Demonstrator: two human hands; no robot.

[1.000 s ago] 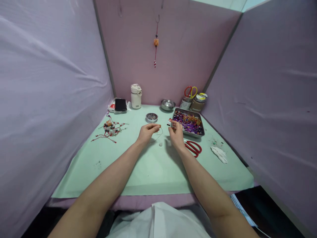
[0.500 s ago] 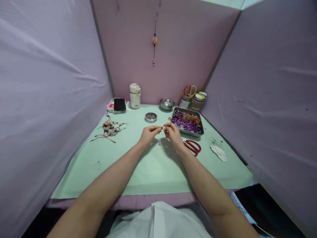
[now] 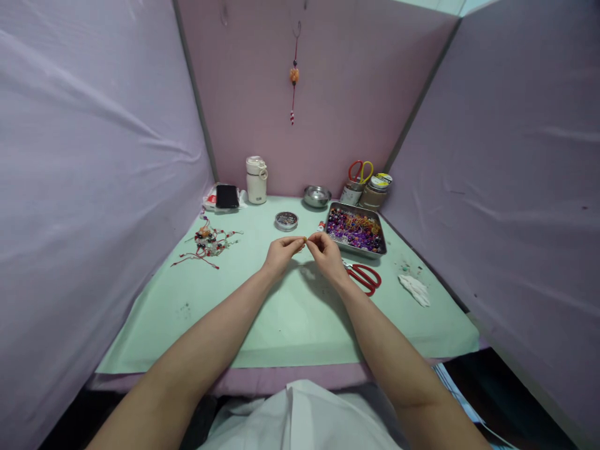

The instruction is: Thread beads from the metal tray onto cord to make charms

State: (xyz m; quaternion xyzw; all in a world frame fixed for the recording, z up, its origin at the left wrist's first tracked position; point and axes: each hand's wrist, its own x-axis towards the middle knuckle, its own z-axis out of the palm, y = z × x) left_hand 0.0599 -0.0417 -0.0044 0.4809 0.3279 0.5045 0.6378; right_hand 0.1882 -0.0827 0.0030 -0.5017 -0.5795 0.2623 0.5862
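Note:
Over the middle of the pale green table [image 3: 262,337], my left hand [image 3: 281,253] pinches a small yellowish-brown piece [image 3: 305,240], too small to name for certain. The fingertips of my right hand [image 3: 325,253] meet at the same piece, closed together; what they grip is too small to make out. Just right of my right wrist lie red-handled scissors [image 3: 368,278]. Behind my right hand stands a metal tray [image 3: 360,251] with purple, orange and dark beads. A round dish of small beads [image 3: 286,220] sits behind my left hand.
Beaded red cords [image 3: 209,244] lie at the left. Along the back are a black item [image 3: 227,197], white bottle [image 3: 256,181], metal bowl [image 3: 317,196] and jars [image 3: 375,192]. A white glove [image 3: 414,290] lies right. A beaded charm [image 3: 294,76] hangs on the back wall.
My right hand's fingertips have moved left and closed in against the small piece in my left fingers. The gap between the hands is gone.

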